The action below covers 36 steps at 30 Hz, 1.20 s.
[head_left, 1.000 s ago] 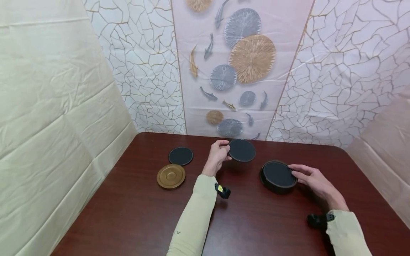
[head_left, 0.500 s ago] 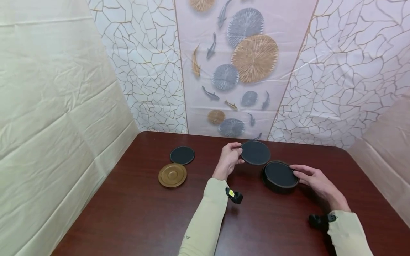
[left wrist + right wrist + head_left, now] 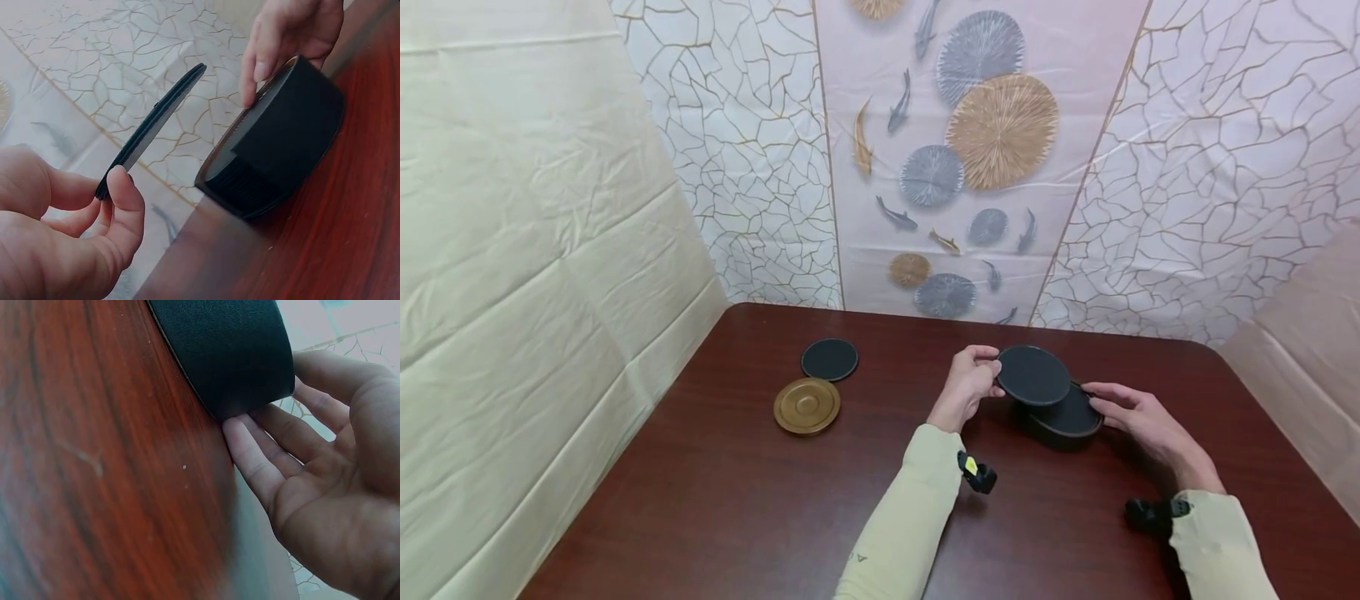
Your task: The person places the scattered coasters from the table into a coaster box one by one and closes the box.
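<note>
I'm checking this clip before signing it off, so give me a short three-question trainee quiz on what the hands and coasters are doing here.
1. True or false: the left hand pinches a black coaster in the air above the round holder.
2. What does the right hand touch?
A. the brown coaster
B. the round holder
C. nothing
3. How many coasters lie flat at the left of the table?

Key: 1 true; 2 B; 3 two, a brown coaster and a second black coaster.

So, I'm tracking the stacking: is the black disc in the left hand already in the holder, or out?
Out. The left hand pinches the black disc tilted above the holder, with a gap.
</note>
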### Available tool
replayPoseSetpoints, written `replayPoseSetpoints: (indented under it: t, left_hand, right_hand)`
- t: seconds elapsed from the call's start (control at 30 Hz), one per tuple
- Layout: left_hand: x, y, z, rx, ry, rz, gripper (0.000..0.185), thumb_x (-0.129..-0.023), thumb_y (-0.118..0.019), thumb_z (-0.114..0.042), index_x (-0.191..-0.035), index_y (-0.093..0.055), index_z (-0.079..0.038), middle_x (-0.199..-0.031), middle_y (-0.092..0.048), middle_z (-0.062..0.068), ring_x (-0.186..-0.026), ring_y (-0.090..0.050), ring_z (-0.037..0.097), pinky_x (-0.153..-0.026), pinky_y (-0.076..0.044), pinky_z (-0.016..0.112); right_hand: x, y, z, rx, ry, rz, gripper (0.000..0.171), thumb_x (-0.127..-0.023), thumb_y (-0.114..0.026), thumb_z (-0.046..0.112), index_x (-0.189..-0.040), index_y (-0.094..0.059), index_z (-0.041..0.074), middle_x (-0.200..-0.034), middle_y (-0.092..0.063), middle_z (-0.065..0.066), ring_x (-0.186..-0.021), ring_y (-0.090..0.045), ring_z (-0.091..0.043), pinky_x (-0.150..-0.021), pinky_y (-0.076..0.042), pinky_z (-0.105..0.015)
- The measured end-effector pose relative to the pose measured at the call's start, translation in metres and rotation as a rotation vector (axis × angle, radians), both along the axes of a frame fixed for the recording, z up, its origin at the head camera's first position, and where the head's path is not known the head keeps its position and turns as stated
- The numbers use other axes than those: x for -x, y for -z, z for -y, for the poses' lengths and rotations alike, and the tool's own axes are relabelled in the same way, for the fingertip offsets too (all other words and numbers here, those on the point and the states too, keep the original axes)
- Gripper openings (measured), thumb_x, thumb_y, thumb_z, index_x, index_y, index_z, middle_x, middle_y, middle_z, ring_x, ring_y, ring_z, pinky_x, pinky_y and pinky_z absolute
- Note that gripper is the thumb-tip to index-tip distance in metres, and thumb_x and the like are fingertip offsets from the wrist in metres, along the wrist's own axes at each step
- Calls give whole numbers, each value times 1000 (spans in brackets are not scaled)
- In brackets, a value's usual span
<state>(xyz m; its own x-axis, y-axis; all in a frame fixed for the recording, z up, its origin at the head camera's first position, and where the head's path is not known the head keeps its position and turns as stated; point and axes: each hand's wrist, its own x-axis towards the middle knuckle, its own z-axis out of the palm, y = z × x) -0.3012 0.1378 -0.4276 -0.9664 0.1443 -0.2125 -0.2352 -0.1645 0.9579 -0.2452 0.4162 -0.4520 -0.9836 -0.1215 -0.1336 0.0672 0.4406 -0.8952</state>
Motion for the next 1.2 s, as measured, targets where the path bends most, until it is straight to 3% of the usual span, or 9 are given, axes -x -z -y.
replayPoseSetpoints:
  t: [0.1,0.33,0.6,0.77,1.0,1.2]
  left_hand:
    - [-3,3,-6,-2,-11,-3,20,-95,-60,-3,-115,-62,-6,-89,-61,6,-63,-57,17,-47,-49,22]
    - [-9,6,-14,26,-26,-9,18,-95,-60,-4,-112,-63,-9,-88,-61,5,-60,-57,17,-50,-50,24]
    - [-10,11,-18,61,-7,-16,22,-96,-60,-5,-118,-62,-8,-90,-62,4,-58,-57,16,-50,-51,23]
    - [-12,14,-26,85,6,-28,19,-95,-62,-5,-114,-63,-9,-89,-62,4,-58,-57,16,-51,-53,26]
    - [-16,18,-38,126,8,-40,17,-93,-64,-4,-108,-63,-11,-86,-62,3,-58,-57,15,-54,-56,32]
    - [-18,18,-39,219,40,-56,16,-91,-69,-9,-104,-63,-15,-81,-61,1,-57,-54,15,-55,-55,31]
  right_hand:
    - [0,1,0,-4,-2,-3,66,-97,-60,39,-147,-40,0,-134,-54,-12,-98,-68,-2,-82,-56,-22]
    - [-1,0,1,23,-7,-7,65,-97,-60,38,-146,-41,0,-119,-58,10,-98,-68,-1,-82,-56,-22]
    - [1,-1,1,53,-11,2,65,-98,-60,37,-146,-40,-1,-110,-61,19,-97,-68,-2,-81,-56,-22]
    - [2,-1,1,56,-15,13,66,-97,-60,39,-147,-39,0,-112,-62,18,-98,-68,-2,-83,-56,-22]
    - [2,-1,0,18,5,14,68,-97,-60,41,-147,-39,1,-125,-60,1,-97,-68,-2,-81,-56,-22]
    - [1,0,-1,48,7,15,67,-97,-61,39,-146,-40,-1,-111,-63,16,-96,-68,-2,-81,-56,-22]
